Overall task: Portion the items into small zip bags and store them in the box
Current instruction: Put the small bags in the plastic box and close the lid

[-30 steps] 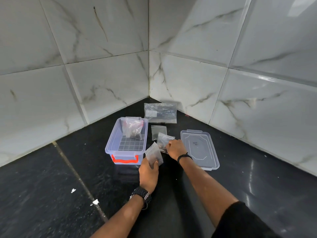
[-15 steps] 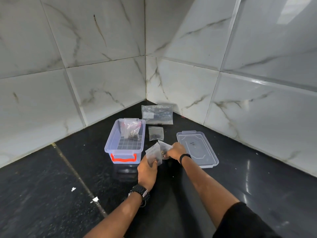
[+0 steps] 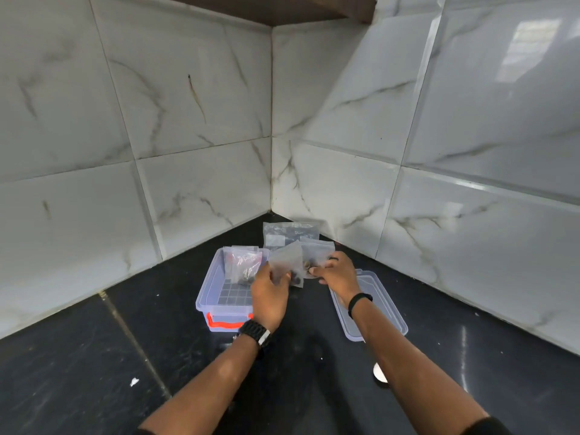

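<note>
A clear plastic box (image 3: pixel 209 287) with an orange latch stands on the black counter, with a filled small zip bag (image 3: pixel 243 265) leaning at its far end. My left hand (image 3: pixel 270 293) holds a small zip bag (image 3: pixel 287 262) upright just right of the box. My right hand (image 3: pixel 337 273) pinches a second small zip bag (image 3: pixel 317 252) that holds small dark items, close against the first bag. Both bags are lifted off the counter.
The box's clear lid (image 3: pixel 376 306) lies flat on the counter to the right, under my right wrist. A larger clear zip bag (image 3: pixel 290 232) lies in the corner behind. White marble-tiled walls close the corner on both sides.
Both hands have risen off the counter, and the right hand has brought its bag up beside the left hand's bag. The view has tilted upward.
</note>
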